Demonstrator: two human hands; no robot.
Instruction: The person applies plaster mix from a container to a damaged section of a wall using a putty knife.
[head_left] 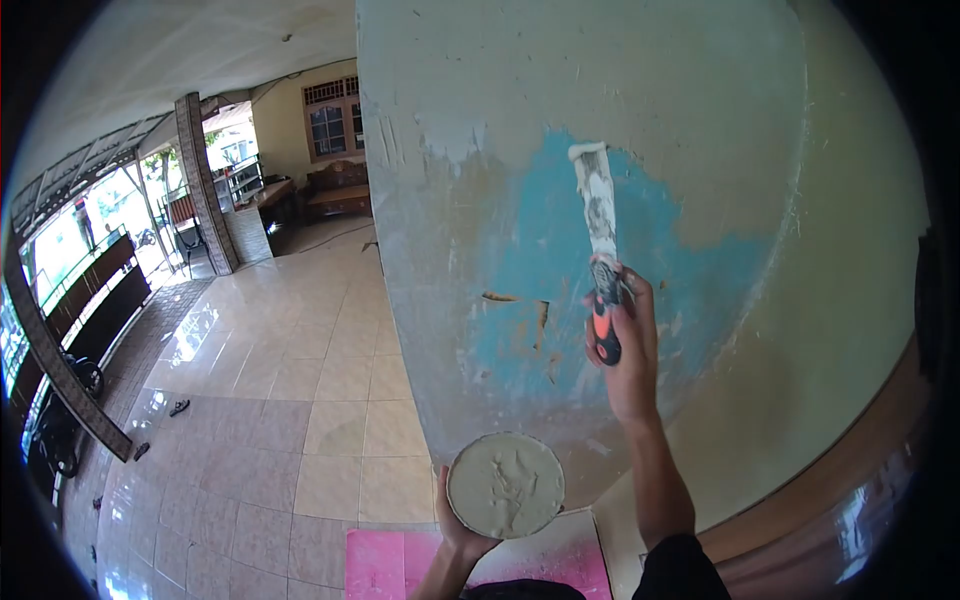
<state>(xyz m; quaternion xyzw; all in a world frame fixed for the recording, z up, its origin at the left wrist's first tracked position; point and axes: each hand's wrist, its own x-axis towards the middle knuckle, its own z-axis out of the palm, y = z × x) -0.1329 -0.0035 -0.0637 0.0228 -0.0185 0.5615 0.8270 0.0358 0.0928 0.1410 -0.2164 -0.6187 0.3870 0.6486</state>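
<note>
Tiled porch, patchy wall. Right hand: fingers closed on putty knife, blade on wall above them. Left hand: fingers cupping tub of filler from below. Risk: a tilted tub could spill onto the pink sheet.

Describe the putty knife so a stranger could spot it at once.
Start at the big wall with the blue patch of old paint. Against that patch the right hand holds up a putty knife, its blade pressed to the wall. It is the only tool there: an orange and black handle with a narrow blade caked in pale filler, unlike the round tub in the left hand.
</note>
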